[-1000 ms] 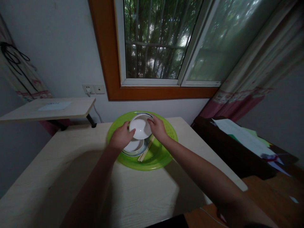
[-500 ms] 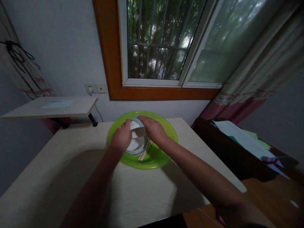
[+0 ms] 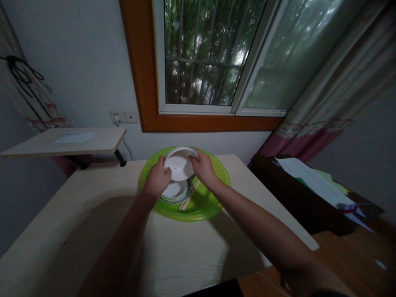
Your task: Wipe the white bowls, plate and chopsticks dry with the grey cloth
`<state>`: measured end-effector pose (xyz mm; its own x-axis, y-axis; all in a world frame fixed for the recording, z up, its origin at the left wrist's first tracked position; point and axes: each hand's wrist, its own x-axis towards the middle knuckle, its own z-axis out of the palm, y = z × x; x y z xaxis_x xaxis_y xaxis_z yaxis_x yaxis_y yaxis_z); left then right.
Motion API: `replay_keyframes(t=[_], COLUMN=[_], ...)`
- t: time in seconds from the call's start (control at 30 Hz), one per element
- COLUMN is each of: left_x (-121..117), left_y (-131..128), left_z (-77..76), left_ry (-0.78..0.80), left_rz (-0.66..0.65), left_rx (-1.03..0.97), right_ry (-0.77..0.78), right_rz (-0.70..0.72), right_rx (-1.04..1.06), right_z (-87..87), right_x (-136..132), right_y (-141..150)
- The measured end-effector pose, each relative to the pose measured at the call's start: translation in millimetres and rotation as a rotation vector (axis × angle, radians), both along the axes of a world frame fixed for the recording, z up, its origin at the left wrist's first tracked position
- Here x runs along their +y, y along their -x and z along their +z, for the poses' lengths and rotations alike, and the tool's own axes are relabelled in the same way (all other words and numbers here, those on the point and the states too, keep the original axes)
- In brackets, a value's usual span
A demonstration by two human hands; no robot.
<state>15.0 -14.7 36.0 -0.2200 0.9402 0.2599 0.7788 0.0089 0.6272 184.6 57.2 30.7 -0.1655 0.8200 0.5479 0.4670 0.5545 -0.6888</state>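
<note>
A white bowl (image 3: 180,164) is held up between my hands, tilted so that its inside faces me. My left hand (image 3: 158,178) grips its left rim with the thumb inside, and my right hand (image 3: 202,167) grips the right rim the same way. Beneath it, a stack of white dishes (image 3: 175,190) sits in a green plastic basin (image 3: 198,215). A pair of wooden chopsticks (image 3: 188,197) lies in the basin, to the right of the stack. The bowl hides part of the stack and the far side of the basin.
The basin rests on a pale wooden table (image 3: 185,247) below a window. On the left stands a small raised shelf (image 3: 93,142) with a paper on it. Papers (image 3: 309,181) lie on dark furniture to the right.
The bowl has turned from a steep tilt, with its rim edge-on, to showing its white inside. My hands have moved slightly apart on its rim, both still holding it.
</note>
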Motion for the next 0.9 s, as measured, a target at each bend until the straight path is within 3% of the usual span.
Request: replay_keyframes(t=[0.13,0.33,0.47,0.63,0.8,0.9], left_x=[-5.1,-12.3,-8.3,0.3,2.1,1.9], left_y=[5.7,1.2,1.9,4.4,-1.6,-1.9], left_z=[4.5,9.6,6.5,-1.0,-3.3,-2.7], left_ry=[-0.034,0.006,-0.034,-0.126,0.045,0.071], left_rz=[-0.015,-0.020,-0.022,0.005,-0.038,-0.001], left_rx=[0.077,0.248,0.242,0.068,0.023,0.048], right_ry=[-0.152,-0.244,-0.268,-0.108,0.143,0.135], right_rz=[0.048,0.115,0.160,0.045,-0.054,-0.025], right_rx=[-0.137,-0.428,-0.404,-0.158,-0.025,-0.036], right_z=[6.8,7.6,7.1,3.0,-12.8,-16.1], right_x=[-11.2,-17.9,-14.3,6.7,22.7,20.3], right_y=[0.3,-4.0,-4.6,-5.4,-5.8,-3.6])
